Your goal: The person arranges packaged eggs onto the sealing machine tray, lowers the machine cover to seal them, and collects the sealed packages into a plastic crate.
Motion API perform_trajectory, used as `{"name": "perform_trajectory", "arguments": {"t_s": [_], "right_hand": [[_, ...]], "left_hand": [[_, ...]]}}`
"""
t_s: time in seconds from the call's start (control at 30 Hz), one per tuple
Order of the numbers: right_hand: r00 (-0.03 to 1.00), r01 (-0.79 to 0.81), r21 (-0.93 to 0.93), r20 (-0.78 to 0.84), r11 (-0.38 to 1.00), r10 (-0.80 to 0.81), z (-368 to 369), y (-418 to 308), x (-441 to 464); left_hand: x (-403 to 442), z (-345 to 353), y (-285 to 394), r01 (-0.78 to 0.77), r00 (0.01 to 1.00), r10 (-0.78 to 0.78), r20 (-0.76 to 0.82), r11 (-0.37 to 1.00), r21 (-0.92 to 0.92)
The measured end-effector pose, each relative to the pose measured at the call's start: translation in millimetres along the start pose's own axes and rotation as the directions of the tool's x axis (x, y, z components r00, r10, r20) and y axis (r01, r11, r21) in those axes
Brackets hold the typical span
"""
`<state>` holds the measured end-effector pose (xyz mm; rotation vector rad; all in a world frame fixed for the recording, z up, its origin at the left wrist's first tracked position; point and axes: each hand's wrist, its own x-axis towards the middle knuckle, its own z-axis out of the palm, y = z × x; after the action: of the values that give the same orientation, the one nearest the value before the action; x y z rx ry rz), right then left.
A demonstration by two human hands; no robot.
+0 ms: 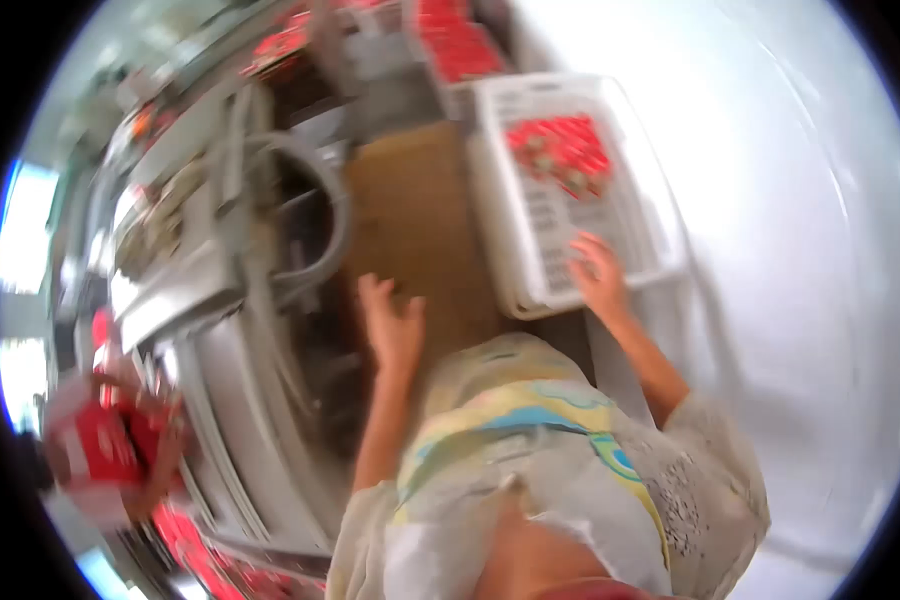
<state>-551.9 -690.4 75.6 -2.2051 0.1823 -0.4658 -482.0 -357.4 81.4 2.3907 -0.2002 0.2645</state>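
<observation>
My right hand [598, 272] reaches over the near part of a white plastic crate [650, 215], its fingers apart and nothing visible in them. Inside the crate, toward the far end, lies a small heap of red-wrapped pieces [562, 150], too blurred to name. My left hand [392, 325] hangs above a brown board or box surface [410, 215], thumb and fingers spread, holding nothing. Whether either hand touches what is beneath it, I cannot tell.
On the left stands a metal machine with a round rim [340, 205]. More red pieces [455, 40] fill a container at the back. A person in red [110, 445] is at the lower left. A white wall or panel [800, 250] runs along the right.
</observation>
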Motion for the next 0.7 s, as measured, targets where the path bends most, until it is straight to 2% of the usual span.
{"name": "perform_trajectory", "arguments": {"t_s": [0.03, 0.07, 0.1, 0.13, 0.17, 0.2, 0.23, 0.27, 0.3, 0.33, 0.43, 0.47, 0.5, 0.53, 0.57, 0.6, 0.63, 0.67, 0.7], "right_hand": [[1.0, -0.01, -0.037, -0.025, 0.999, 0.009, -7, 5, 7], [0.999, -0.005, 0.033, -0.047, 0.999, 0.007, -5, 40, 9], [0.985, -0.171, 0.132, 0.006, 0.976, 0.171, -7, 51, 11], [0.995, -0.099, 0.064, 0.006, 0.993, 0.099, 1, 100, 11], [0.984, -0.16, 0.07, 0.09, 0.985, 0.153, -8, 91, 14], [0.991, -0.118, 0.114, 0.069, 0.987, 0.111, 1, 116, 11], [0.972, -0.159, 0.107, 0.189, 0.981, 0.137, 0, 118, 16], [0.951, -0.113, -0.008, 0.289, 0.994, 0.111, 1, 118, 18], [0.942, -0.142, 0.056, 0.314, 0.988, 0.117, 7, 119, 17], [0.931, -0.182, 0.116, 0.339, 0.976, 0.133, 22, 113, 21], [0.885, -0.251, 0.122, 0.43, 0.96, 0.176, 36, 70, 48], [0.876, -0.248, 0.246, 0.469, 0.937, 0.108, 53, 102, 62], [0.914, -0.01, 0.232, 0.396, 0.973, -0.085, 58, 75, 77], [0.905, 0.225, 0.196, 0.322, 0.955, -0.279, 61, 27, 97], [0.902, 0.111, 0.196, 0.391, 0.974, -0.182, 62, -18, 117], [0.869, 0.04, 0.391, 0.441, 0.92, -0.225, 63, -71, 133], [0.799, 0.425, 0.363, 0.28, 0.829, -0.532, 68, -120, 147], [0.721, 0.482, 0.502, 0.239, 0.718, -0.651, 57, -239, 153], [0.67, 0.418, 0.685, 0.212, 0.597, -0.712, 54, -286, 154]], "left_hand": [[5, 3, 21, 0.089, 0.995, -0.085, 0.042, 0.992, -0.092], [6, 12, 24, 0.055, 0.995, -0.053, 0.084, 0.998, -0.021], [11, 16, 38, 0.212, 0.974, -0.194, 0.117, 0.963, -0.165], [12, 28, 32, 0.214, 0.976, -0.203, 0.074, 0.959, -0.189], [10, 30, 33, 0.197, 0.98, -0.192, 0.044, 0.965, -0.172], [7, 31, 32, 0.213, 0.977, -0.213, 0.019, 0.957, -0.196], [10, 22, 33, 0.246, 0.968, -0.25, 0.003, 0.953, -0.178], [7, 17, 25, 0.299, 0.952, -0.305, -0.004, 0.938, -0.175], [4, 11, 13, 0.351, 0.934, -0.357, -0.004, 0.92, -0.171], [1, -1, 0, 0.388, 0.912, -0.403, -0.07, 0.907, -0.163], [-6, -29, -28, 0.468, 0.834, -0.499, -0.237, 0.866, -0.176], [-12, -41, -38, 0.482, 0.801, -0.523, -0.293, 0.852, -0.203], [-17, -54, -48, 0.488, 0.768, -0.541, -0.343, 0.841, -0.234], [-24, -65, -56, 0.503, 0.741, -0.553, -0.382, 0.833, -0.23], [-31, -71, -65, 0.52, 0.708, -0.573, -0.412, 0.818, -0.245], [-40, -74, -67, 0.532, 0.689, -0.595, -0.414, 0.803, -0.269], [-44, -76, -69, 0.54, 0.673, -0.612, -0.415, 0.79, -0.289], [-54, -77, -68, 0.554, 0.69, -0.611, -0.388, 0.791, -0.26], [-58, -78, -67, 0.547, 0.704, -0.607, -0.368, 0.795, -0.263]]}}
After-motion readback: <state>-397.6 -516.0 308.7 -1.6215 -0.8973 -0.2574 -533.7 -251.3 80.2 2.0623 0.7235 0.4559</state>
